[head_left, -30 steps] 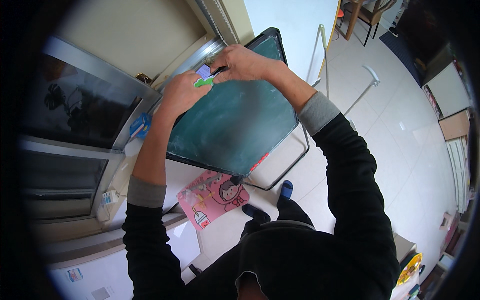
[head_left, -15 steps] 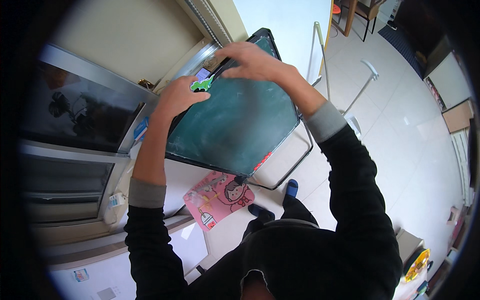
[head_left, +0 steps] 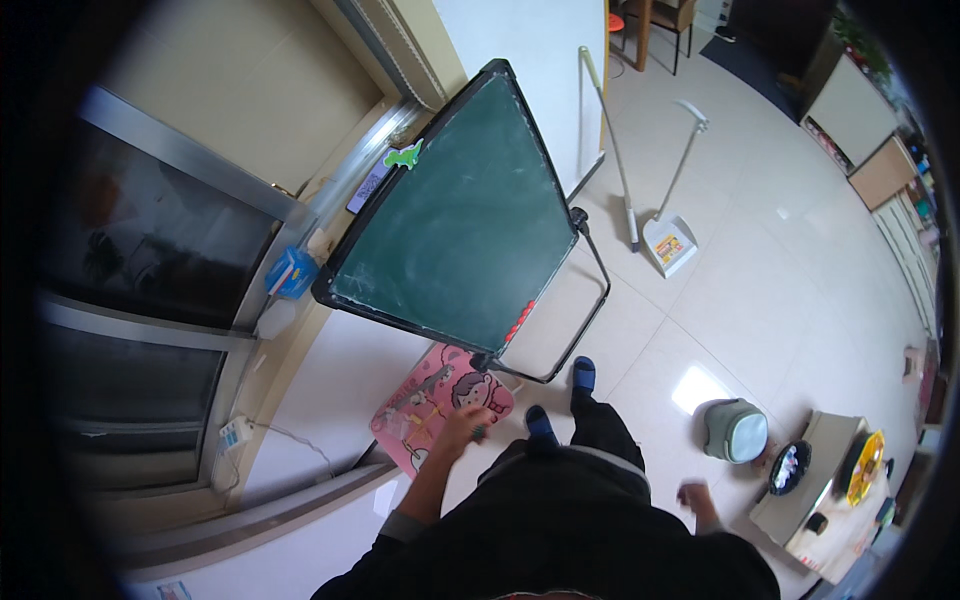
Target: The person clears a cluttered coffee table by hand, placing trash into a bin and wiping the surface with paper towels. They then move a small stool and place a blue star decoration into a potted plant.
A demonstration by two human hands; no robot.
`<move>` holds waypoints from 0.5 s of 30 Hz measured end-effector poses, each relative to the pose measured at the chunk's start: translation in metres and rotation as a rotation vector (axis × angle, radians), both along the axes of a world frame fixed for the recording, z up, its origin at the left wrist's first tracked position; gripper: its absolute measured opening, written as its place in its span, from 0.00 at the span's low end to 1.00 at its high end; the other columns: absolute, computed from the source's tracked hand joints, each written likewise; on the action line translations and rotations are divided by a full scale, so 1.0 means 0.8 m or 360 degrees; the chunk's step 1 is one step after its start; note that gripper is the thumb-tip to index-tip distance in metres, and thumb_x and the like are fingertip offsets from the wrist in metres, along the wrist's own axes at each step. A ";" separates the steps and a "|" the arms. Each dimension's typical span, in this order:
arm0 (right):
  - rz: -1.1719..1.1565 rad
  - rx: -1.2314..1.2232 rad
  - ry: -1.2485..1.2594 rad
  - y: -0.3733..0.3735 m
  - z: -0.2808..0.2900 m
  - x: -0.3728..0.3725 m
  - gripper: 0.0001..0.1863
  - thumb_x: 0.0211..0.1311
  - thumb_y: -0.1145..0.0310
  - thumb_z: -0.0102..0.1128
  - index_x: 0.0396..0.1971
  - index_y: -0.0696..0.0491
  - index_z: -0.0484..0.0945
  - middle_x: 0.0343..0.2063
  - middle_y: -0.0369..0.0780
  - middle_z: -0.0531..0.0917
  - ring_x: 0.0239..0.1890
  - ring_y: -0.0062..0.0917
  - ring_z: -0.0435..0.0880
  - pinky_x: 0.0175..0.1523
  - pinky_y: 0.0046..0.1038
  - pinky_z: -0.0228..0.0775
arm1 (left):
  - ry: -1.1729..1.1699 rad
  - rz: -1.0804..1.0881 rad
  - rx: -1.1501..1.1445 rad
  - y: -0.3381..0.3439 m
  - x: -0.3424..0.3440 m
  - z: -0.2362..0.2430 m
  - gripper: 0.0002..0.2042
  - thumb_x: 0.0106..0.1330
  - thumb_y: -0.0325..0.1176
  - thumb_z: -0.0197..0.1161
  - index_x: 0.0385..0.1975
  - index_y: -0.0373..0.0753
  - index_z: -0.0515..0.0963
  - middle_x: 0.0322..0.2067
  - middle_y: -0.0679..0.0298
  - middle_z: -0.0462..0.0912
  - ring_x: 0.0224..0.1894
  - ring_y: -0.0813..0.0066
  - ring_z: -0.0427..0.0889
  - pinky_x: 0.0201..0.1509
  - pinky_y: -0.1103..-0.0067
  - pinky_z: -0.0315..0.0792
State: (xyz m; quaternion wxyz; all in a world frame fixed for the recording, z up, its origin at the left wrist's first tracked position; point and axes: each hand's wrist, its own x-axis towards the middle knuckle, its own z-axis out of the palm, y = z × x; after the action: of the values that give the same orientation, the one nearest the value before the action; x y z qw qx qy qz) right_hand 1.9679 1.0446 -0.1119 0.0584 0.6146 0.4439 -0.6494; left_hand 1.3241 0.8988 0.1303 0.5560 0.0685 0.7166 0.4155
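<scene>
A chalkboard (head_left: 455, 215) with a dark green surface and black frame stands tilted on black metal legs. Its surface bears faint chalk smears. On its upper left edge sits a green dinosaur-shaped piece (head_left: 404, 156), and small red pieces (head_left: 519, 321) line the lower right edge. My left hand (head_left: 460, 433) is down over the pink cartoon mat (head_left: 425, 395), apart from the board. Its fingers curl round something small and dark that I cannot make out. My right hand (head_left: 697, 499) hangs low at my right side, blurred and partly hidden by my sleeve, touching nothing I can see.
A broom (head_left: 612, 140) and a white dustpan (head_left: 670, 245) stand right of the board. Farther right are a grey-green bin (head_left: 736, 431) and a low cabinet (head_left: 815, 480) with a black bowl (head_left: 789, 467) beside it. A blue box (head_left: 291, 272) rests on the window sill.
Both hands have dropped from the board's top edge to my sides. The dinosaur piece stays on the frame, clear of my left hand. My view has shifted, bringing the bin into sight.
</scene>
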 end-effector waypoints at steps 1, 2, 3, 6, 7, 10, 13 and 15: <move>-0.0235 -0.0162 -0.0321 -0.056 0.025 0.019 0.13 0.55 0.70 0.50 0.14 0.58 0.77 0.13 0.42 0.77 0.14 0.26 0.74 0.18 0.29 0.66 | -0.0169 -0.0060 0.0222 -0.003 0.018 -0.014 0.14 0.63 0.38 0.61 0.38 0.32 0.78 0.24 0.63 0.77 0.25 0.75 0.77 0.28 0.79 0.72; 0.0064 -0.0137 -0.0420 -0.084 0.046 0.028 0.11 0.55 0.70 0.51 0.17 0.57 0.77 0.15 0.42 0.77 0.14 0.27 0.75 0.18 0.29 0.66 | -0.0377 -0.0124 0.0283 0.000 0.029 -0.024 0.14 0.62 0.34 0.60 0.43 0.31 0.75 0.28 0.61 0.78 0.31 0.73 0.79 0.34 0.78 0.74; 0.0187 -0.0022 -0.0326 -0.112 0.070 0.035 0.09 0.55 0.71 0.52 0.20 0.57 0.77 0.16 0.42 0.78 0.15 0.27 0.75 0.18 0.29 0.65 | -0.0394 -0.0217 0.0310 0.011 0.040 -0.031 0.14 0.61 0.33 0.59 0.44 0.31 0.75 0.30 0.60 0.78 0.33 0.73 0.79 0.35 0.78 0.75; -0.0160 0.0111 -0.0042 -0.180 0.125 0.012 0.09 0.55 0.70 0.54 0.34 0.57 0.77 0.23 0.40 0.80 0.22 0.25 0.79 0.23 0.28 0.68 | -0.0448 -0.0562 0.0405 0.061 0.064 -0.026 0.16 0.59 0.28 0.56 0.47 0.31 0.73 0.39 0.58 0.77 0.40 0.72 0.78 0.42 0.77 0.76; -0.0393 0.0065 -0.0032 -0.188 0.140 -0.002 0.12 0.55 0.69 0.55 0.38 0.57 0.76 0.25 0.40 0.80 0.24 0.24 0.80 0.25 0.27 0.69 | -0.0473 -0.0712 0.0457 0.081 0.068 -0.019 0.17 0.58 0.26 0.54 0.48 0.30 0.73 0.42 0.58 0.76 0.43 0.71 0.78 0.44 0.77 0.76; -0.0898 -0.0022 0.0071 -0.184 0.170 -0.051 0.23 0.56 0.64 0.57 0.51 0.58 0.73 0.32 0.40 0.82 0.33 0.25 0.82 0.36 0.25 0.73 | -0.0466 -0.0702 0.0601 0.129 0.091 0.004 0.21 0.55 0.19 0.52 0.52 0.30 0.70 0.45 0.53 0.76 0.44 0.67 0.80 0.47 0.74 0.77; -0.0878 0.0013 0.0163 -0.176 0.182 -0.068 0.25 0.57 0.62 0.57 0.52 0.59 0.72 0.35 0.41 0.82 0.36 0.26 0.83 0.39 0.26 0.73 | -0.0386 -0.0641 0.0589 0.145 0.120 0.004 0.23 0.55 0.19 0.54 0.54 0.30 0.68 0.43 0.54 0.76 0.44 0.66 0.80 0.46 0.73 0.78; -0.0826 -0.0006 0.0139 -0.181 0.177 -0.047 0.26 0.57 0.60 0.58 0.53 0.59 0.71 0.35 0.42 0.82 0.36 0.26 0.82 0.39 0.27 0.73 | -0.0287 -0.0650 0.0655 0.144 0.136 -0.032 0.25 0.55 0.21 0.55 0.57 0.32 0.66 0.40 0.56 0.76 0.42 0.65 0.80 0.45 0.74 0.79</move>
State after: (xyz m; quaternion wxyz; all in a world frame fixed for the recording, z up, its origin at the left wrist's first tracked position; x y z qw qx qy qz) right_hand 1.9300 0.8998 0.0297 -0.1282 0.6793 0.2722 -0.6693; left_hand 1.4330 1.0137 0.1046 0.6639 0.2851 0.5364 0.4361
